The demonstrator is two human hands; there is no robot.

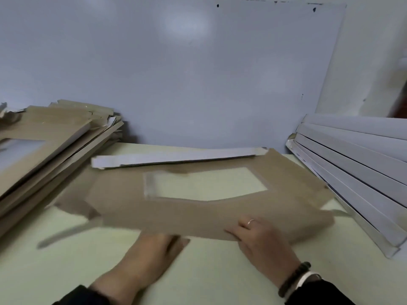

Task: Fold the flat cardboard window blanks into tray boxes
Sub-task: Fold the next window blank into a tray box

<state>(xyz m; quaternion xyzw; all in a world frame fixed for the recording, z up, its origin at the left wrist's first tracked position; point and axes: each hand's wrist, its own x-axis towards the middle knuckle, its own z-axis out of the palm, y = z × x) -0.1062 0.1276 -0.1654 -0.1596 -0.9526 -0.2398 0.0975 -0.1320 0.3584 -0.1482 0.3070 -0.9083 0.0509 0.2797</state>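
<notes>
We see the left hand (152, 249) gripping the blank (198, 214) at its 6 o'clock edge; the right hand (262, 241) presses flat, fingers spread.

A pale green worktop (220, 271) fills the lower part of the view. Behind its far edge stands a smooth grey-blue wall panel (187, 73) with a few small dark marks near its top. A paler wall (374, 51) adjoins it on the right.
</notes>
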